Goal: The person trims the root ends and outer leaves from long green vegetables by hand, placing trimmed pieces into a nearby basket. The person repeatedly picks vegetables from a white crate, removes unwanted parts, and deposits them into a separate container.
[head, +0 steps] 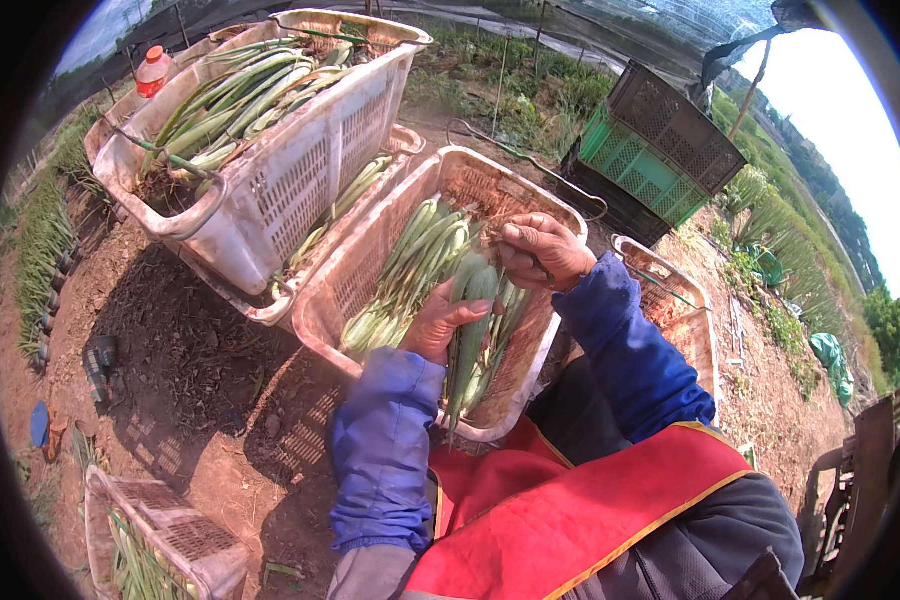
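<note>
My left hand is wrapped around the thick green leaves of a succulent plant that looks like aloe, its leaf tips pointing down towards me. At the plant's root end, my right hand pinches brown, stringy roots between thumb and fingers. Both hands are over a dirty, pale plastic crate with slotted walls. Inside it, more green plants lie in a layer, roots towards the far side. Parts of that layer are hidden by my hands and the held plant.
To the left, a crate heaped with long-leaved plants rests on another crate; a red-capped bottle stands behind. Green and black crates are stacked at far right. Another crate is beside my right arm, and one at lower left.
</note>
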The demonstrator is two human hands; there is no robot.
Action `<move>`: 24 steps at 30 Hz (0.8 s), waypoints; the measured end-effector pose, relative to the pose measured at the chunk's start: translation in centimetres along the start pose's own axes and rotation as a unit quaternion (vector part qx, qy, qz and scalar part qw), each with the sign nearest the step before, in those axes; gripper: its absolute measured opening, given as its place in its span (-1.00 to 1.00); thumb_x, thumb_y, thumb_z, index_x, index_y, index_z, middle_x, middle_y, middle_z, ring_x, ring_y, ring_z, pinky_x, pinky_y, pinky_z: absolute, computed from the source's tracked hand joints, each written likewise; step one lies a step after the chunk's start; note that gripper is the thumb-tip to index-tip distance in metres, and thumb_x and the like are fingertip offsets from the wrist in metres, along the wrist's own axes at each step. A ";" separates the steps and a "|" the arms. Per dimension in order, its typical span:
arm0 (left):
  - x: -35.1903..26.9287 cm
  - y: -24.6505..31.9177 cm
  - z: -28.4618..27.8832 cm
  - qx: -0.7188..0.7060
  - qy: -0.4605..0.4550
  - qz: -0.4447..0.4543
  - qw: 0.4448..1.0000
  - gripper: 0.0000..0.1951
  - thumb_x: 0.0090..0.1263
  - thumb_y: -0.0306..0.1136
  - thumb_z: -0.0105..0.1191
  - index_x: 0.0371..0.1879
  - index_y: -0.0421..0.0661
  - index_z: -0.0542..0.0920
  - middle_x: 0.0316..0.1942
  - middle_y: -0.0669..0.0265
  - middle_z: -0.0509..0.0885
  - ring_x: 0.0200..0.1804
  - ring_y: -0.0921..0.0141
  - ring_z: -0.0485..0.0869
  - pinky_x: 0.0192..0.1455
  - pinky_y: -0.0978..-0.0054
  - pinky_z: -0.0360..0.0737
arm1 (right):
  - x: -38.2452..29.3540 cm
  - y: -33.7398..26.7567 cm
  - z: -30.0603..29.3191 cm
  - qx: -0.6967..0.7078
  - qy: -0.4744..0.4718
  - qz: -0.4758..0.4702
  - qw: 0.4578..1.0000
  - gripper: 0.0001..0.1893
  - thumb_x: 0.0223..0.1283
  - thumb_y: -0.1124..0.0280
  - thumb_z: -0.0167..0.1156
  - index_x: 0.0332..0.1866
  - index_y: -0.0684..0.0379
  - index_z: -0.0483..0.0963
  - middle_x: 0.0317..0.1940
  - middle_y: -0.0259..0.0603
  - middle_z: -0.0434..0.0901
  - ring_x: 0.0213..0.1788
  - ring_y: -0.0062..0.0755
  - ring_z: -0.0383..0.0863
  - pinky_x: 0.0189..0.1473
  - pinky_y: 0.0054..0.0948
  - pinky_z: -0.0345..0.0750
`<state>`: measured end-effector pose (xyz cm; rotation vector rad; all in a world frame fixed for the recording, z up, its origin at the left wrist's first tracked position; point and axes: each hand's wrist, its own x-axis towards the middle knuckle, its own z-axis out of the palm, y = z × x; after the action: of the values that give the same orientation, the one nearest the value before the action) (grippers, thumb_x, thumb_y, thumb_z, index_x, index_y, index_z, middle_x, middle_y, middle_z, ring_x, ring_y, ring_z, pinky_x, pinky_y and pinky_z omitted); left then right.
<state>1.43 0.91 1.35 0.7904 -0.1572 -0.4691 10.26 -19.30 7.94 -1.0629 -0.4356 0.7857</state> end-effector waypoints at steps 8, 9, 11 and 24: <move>-0.3 -0.2 -0.5 -0.027 -0.037 -0.004 0.999 -0.56 0.35 -0.24 0.24 0.11 -0.21 0.48 -0.25 0.14 0.69 -0.49 0.40 0.69 -0.49 0.49 0.71 | -0.9 -1.4 -3.3 0.034 0.006 -0.051 0.998 -0.78 0.46 0.27 0.15 -0.24 0.20 0.46 -0.56 -0.34 0.44 -0.70 -0.62 0.31 -0.67 -0.50 0.29; -0.2 -0.4 -0.5 -0.031 -0.027 -0.009 0.999 -0.55 0.36 -0.22 0.23 0.13 -0.20 0.48 -0.21 0.13 0.69 -0.45 0.35 0.71 -0.50 0.48 0.71 | -1.0 -1.7 -3.6 -0.022 0.068 -0.095 0.993 -0.85 0.44 0.36 0.12 -0.22 0.22 0.46 -0.50 -0.30 0.52 -0.66 -0.61 0.37 -0.67 -0.52 0.33; 0.1 -0.5 -0.6 -0.040 -0.002 -0.024 0.999 -0.52 0.39 -0.18 0.21 0.18 -0.19 0.48 -0.11 0.10 0.69 -0.36 0.27 0.77 -0.54 0.47 0.73 | -1.0 -1.8 -3.8 -0.072 0.194 -0.072 0.976 -0.89 0.40 0.42 0.10 -0.17 0.23 0.49 -0.47 -0.27 0.56 -0.67 -0.63 0.36 -0.68 -0.57 0.31; 1.1 -3.4 0.0 0.013 0.095 -0.012 0.995 -0.59 0.37 -0.42 0.29 0.13 -0.23 0.48 -0.18 0.16 0.72 -0.30 0.33 0.76 -0.41 0.40 0.74 | -1.7 1.2 -0.5 -0.419 0.163 0.034 0.893 -0.71 0.15 0.22 0.24 -0.47 0.27 0.65 -0.65 -0.38 0.56 -0.61 -0.64 0.43 -0.58 -0.47 0.32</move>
<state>1.19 -1.64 -1.11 0.8594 0.0224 -0.4119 9.04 -20.57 6.72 -1.9935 -0.4565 0.4491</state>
